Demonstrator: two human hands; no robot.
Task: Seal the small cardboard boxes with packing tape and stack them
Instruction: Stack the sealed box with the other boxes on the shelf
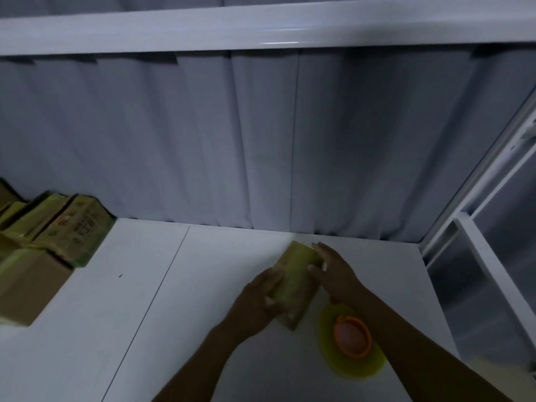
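Clearly, in the head view, both hands are holding one small box (295, 281), which is lying on the white desk (174, 314) near its far edge, slanting away to the right. The left hand (255, 303) is gripping the box's near left side, fingers curling round the edge. The right hand (333, 271) is clasping the far right side, fingertips pressing on the top. A tape roll (352, 340) with an orange core is lying flat just beside the box, partly under the right forearm. More boxes (66, 227) are sitting piled at the desk's left edge, well apart. A grey curtain (261, 140) is hanging behind.
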